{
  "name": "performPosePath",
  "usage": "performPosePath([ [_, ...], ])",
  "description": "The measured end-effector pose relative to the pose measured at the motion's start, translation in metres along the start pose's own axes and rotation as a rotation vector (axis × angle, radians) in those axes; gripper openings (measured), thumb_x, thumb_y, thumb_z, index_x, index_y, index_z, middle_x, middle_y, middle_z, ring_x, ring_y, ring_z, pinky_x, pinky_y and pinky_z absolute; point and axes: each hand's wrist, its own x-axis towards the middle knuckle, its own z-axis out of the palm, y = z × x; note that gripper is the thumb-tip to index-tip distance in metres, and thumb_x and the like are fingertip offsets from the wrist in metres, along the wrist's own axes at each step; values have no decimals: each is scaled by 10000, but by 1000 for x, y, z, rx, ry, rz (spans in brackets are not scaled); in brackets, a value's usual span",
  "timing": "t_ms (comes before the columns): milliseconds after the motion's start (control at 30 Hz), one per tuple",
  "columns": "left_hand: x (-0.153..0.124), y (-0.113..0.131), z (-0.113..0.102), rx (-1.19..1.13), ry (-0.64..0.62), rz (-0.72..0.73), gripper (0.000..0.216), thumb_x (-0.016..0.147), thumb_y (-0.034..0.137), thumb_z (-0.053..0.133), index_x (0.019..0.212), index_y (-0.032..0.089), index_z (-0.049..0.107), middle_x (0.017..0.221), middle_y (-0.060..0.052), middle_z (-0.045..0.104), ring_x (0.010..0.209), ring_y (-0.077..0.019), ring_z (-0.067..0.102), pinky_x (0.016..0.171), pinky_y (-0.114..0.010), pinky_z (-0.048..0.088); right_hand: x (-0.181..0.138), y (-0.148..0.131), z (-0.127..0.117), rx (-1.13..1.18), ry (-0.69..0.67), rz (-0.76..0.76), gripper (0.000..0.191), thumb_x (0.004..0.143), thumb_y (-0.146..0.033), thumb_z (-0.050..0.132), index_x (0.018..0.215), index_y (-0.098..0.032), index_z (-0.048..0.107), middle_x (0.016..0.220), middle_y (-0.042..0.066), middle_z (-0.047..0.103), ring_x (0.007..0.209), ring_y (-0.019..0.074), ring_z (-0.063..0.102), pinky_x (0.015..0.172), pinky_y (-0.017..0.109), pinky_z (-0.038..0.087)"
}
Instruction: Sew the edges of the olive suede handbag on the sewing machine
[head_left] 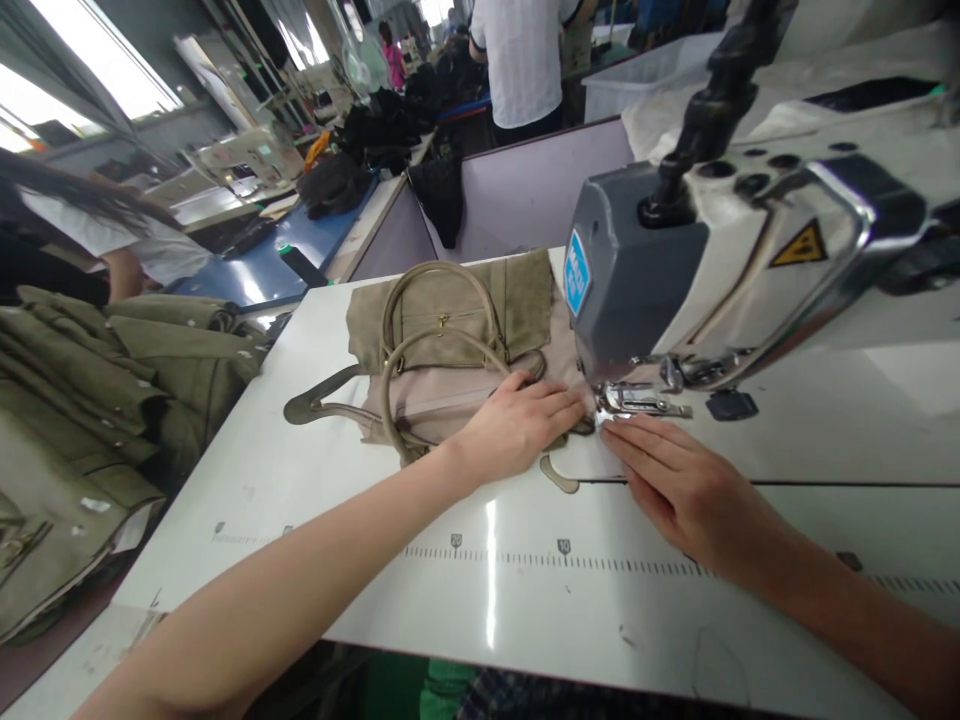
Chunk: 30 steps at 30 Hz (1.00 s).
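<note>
An olive-green bag piece lies on the white sewing table, its pinkish-beige lining side showing nearer me. Two rolled handles arch over it, and a dark olive strap end sticks out to the left. My left hand rests flat on the bag's right part, fingers stretched toward the needle area. Just right of the metal presser foot, my right hand lies with straight fingers close together, fingertips beside the bag's edge. What lies under its fingertips is hidden.
The grey sewing machine head overhangs the right side. A small curved beige piece lies near the foot. Stacked olive bag pieces are at left. Beyond are a purple partition, a blue table and a person in white.
</note>
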Motion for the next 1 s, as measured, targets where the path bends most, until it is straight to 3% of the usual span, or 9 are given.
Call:
performPosePath([
  [133, 8, 1, 4, 12, 26, -53, 394, 970, 167, 372, 1349, 128, 474, 1379, -90, 535, 1252, -218, 492, 1040, -424, 370, -3, 0, 0, -11, 6, -17, 318, 946, -75, 454, 1227, -23, 594, 1216, 178, 608, 1166, 289, 543, 1035, 461, 473],
  [233, -5, 4, -5, 132, 98, -120, 434, 970, 144, 350, 1401, 141, 405, 1431, -104, 476, 1345, -221, 400, 1177, -489, 195, -7, 2, -1, -32, 15, -27, 325, 938, -69, 444, 1225, -25, 591, 1205, 175, 612, 1145, 292, 550, 1010, 468, 481],
  [333, -43, 0, -22, 310, 133, -435, 639, 871, 211, 556, 1457, 182, 304, 1527, -141, 312, 1422, -338, 249, 1156, -648, 37, -9, 4, -2, -38, 34, -23, 349, 932, -62, 433, 1252, -62, 572, 1205, 151, 614, 1133, 277, 555, 1006, 461, 474],
  [400, -75, -5, -32, 303, 13, -674, 626, 830, 319, 626, 1383, 146, 387, 1414, -202, 439, 1310, -401, 402, 1083, -669, 225, -8, 0, -3, -43, 51, -16, 384, 936, -65, 425, 1302, -95, 536, 1210, 134, 609, 1114, 264, 563, 995, 454, 475],
  [500, -117, 3, -47, 175, -246, -740, 289, 957, 380, 439, 1068, 139, 553, 920, -120, 660, 886, -298, 640, 798, -438, 489, -2, -18, -1, -14, -2, 8, 440, 957, -139, 416, 1396, -127, 445, 1196, 136, 599, 1069, 271, 576, 938, 465, 505],
  [633, -143, 57, -85, -49, -392, -572, 233, 997, 281, 321, 913, 199, 522, 684, -18, 613, 621, -209, 606, 547, -281, 376, 20, -44, 16, 91, -110, 83, 513, 983, -273, 402, 1463, -104, 342, 1170, 169, 574, 1066, 294, 571, 903, 482, 534],
  [733, -135, 82, -119, -318, -357, -616, 220, 997, 374, 387, 905, 204, 492, 661, 13, 585, 567, -171, 567, 514, -260, 324, 52, -49, 34, 224, -161, 44, 529, 978, -279, 405, 1475, -120, 317, 1314, 179, 519, 1213, 300, 509, 1005, 498, 476],
  [900, -93, 28, -114, -419, 12, -713, 350, 879, 505, 613, 922, 184, 478, 755, 14, 597, 666, -146, 571, 589, -240, 412, 80, -50, 40, 417, -50, 248, 516, 987, -268, 355, 1488, -173, 275, 1167, 114, 657, 1044, 258, 642, 909, 476, 539],
  [1000, -76, -14, -92, -303, 9, -656, 458, 891, 439, 626, 1190, 145, 444, 926, -46, 646, 764, -158, 624, 673, -258, 487, 51, -59, 28, 412, 37, 346, 425, 975, -265, 394, 1395, -201, 416, 1112, 78, 680, 932, 225, 678, 789, 387, 592],
])
